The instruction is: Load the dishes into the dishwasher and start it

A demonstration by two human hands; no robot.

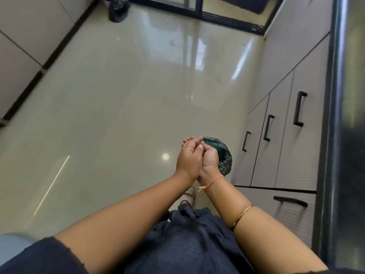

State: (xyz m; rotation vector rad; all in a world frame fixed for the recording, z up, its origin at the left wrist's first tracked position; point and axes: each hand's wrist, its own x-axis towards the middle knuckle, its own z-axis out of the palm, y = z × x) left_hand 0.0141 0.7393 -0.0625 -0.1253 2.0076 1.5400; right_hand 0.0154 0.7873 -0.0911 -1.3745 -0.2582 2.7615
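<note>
No dish and no dishwasher is in sight. My left hand (188, 158) and my right hand (210, 158) are pressed together palm to palm in front of me, above the floor. The left hand's fingers stretch forward along the right hand, and nothing shows between them. A small bin lined with a dark green bag (222, 153) stands on the floor right behind and below my hands, partly hidden by them. An orange thread is tied on my right wrist, with a gold bangle further up the forearm.
Grey cabinet doors with black handles (299, 108) run along the right, under a dark counter edge (335, 115). A drawer handle (290, 200) sits lower. A black bag (118, 9) lies by the dark door frame (217, 16) at the far end of the glossy tile floor (118, 95).
</note>
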